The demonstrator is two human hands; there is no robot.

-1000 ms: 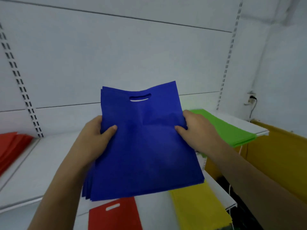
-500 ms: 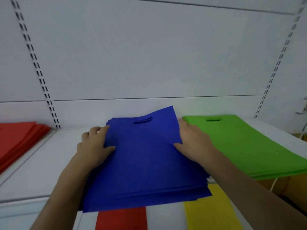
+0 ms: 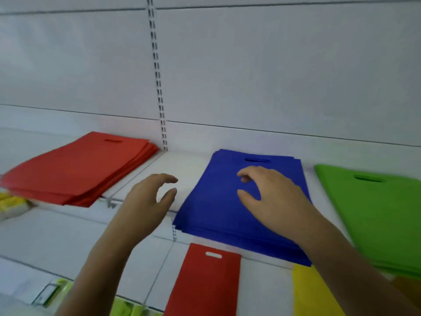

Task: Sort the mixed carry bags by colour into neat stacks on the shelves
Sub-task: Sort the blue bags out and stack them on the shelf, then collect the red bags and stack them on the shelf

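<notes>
Blue stack (image 3: 218, 201) lies on upper shelf (image 3: 182, 169), between red stack (image 3: 75, 167) at left and green stack (image 3: 376, 213) at right. Near edge overhangs the shelf lip. Left hand (image 3: 148, 201) loosely curled, holding nothing, beside the stack. Right hand (image 3: 271, 199) relaxed above it, contact unclear. To finish well: push the stack farther back, square its edges. Loose red bag (image 3: 205, 281) and yellow bag (image 3: 314, 293) on lower shelf remain unsorted.

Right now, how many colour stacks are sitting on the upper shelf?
3. The red stack lies at the left, the blue stack in the middle, and the green stack at the right, running off frame. More may lie beyond the edges.
</notes>
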